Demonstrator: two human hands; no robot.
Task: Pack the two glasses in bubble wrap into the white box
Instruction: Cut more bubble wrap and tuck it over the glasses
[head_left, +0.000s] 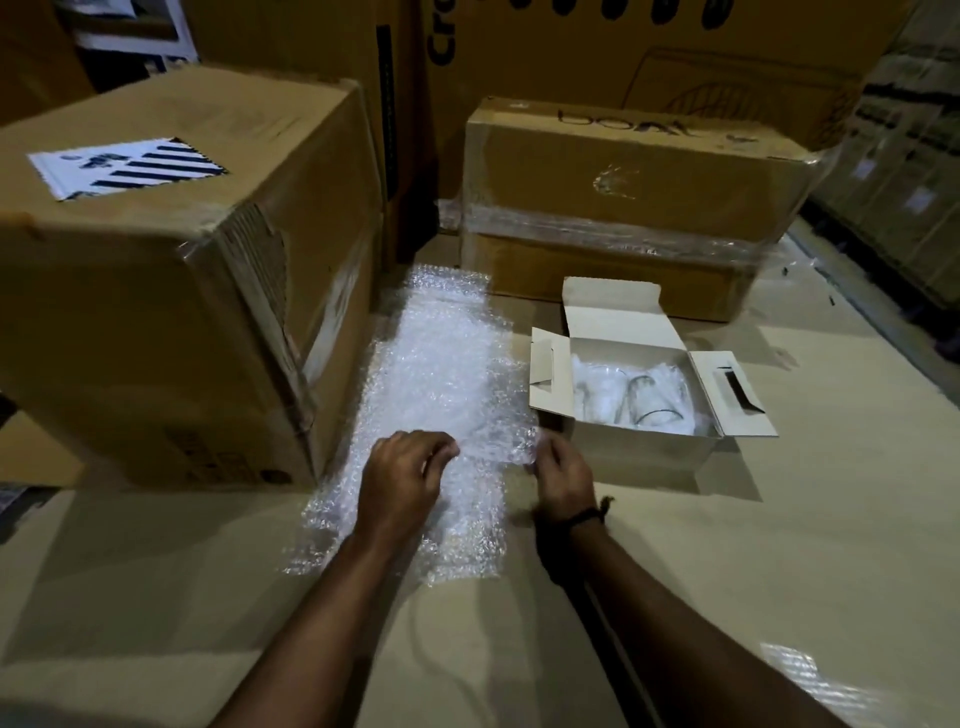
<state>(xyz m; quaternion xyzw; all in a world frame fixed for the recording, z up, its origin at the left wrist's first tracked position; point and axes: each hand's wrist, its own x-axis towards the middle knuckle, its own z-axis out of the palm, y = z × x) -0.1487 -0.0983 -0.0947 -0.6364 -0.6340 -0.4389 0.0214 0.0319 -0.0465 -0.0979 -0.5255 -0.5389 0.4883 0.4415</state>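
Observation:
A long sheet of bubble wrap lies flat on the cardboard surface, running away from me. My left hand rests over its near part with fingers curled at a raised fold. My right hand pinches the same fold at the sheet's right edge. To the right stands the white box, lid and side flaps open. Inside lie two clear glasses side by side among white plastic wrapping.
A large brown carton with a torn label stands close on the left. A film-wrapped flat carton lies behind the white box, taller cartons behind it. Bare cardboard surface stretches to the right and front.

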